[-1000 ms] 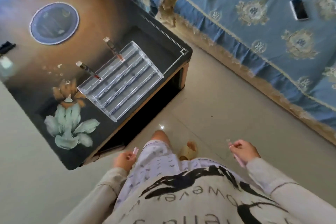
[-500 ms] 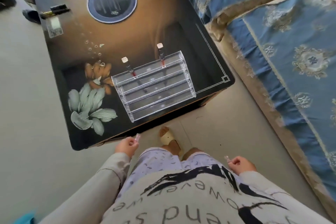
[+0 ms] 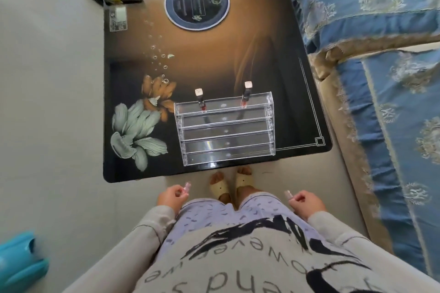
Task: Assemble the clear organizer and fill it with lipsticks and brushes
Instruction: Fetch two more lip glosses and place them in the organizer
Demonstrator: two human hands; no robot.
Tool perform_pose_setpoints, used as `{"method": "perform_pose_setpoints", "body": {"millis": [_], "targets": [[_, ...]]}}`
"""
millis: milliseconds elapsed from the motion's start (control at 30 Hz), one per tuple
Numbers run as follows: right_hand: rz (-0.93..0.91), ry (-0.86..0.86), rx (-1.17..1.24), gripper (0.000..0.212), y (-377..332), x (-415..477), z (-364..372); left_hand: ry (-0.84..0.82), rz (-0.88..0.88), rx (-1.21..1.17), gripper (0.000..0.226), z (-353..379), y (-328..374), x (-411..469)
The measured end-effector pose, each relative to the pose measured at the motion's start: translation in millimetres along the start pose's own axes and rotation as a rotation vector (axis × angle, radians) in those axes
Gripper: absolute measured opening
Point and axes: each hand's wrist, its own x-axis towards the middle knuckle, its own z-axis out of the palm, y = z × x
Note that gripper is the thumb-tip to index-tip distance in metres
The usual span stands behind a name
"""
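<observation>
Head view, fingers pinch lipsticks, organizer ahead

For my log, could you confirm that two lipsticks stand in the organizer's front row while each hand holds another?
No: the head view shows both lipsticks standing in the back row of the organizer. The left hand and right hand each hold another.

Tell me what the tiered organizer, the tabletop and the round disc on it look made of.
The organizer looks like clear rigid plastic, perhaps acrylic: the tabletop shows through it and its edges glint. That tabletop seems glossy glass or lacquer, with a sheen over its printed flower. The round disc is dark, flat, pale-rimmed; its material is unclear.
</observation>
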Motion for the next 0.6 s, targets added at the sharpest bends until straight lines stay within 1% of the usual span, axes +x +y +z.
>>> {"method": "perform_pose_setpoints", "body": {"millis": [67,133,167,233,300,400,500,600], "targets": [[-0.061,-0.041,-0.024,0.028,-14,3,-10,0.019,-0.041,-0.057,0.012,1,2,-3],[-0.136,-0.07,-0.015,0.012,-29,3,-19,0.042,-0.039,-0.119,0.022,1,11,-4],[-0.185,-0.075,-0.025,0.009,-38,2,-22,0.056,-0.025,-0.138,0.025,0,16,-3],[-0.302,-0.086,-0.063,0.021,-57,5,-30,0.088,0.026,-0.171,0.019,-4,33,0],[-0.414,-0.086,-0.035,0.018,-80,6,-35,0.146,0.084,-0.242,0.007,-12,53,2],[-0.488,-0.072,0.096,0.011,-116,4,-41,0.233,0.19,-0.368,0.009,-24,82,5],[-0.534,-0.02,0.201,0.012,-145,5,-42,0.287,0.274,-0.496,0.014,-36,106,8],[-0.583,0.1,0.216,0.009,-165,11,-40,0.343,0.347,-0.56,0.017,-46,123,14]]}}
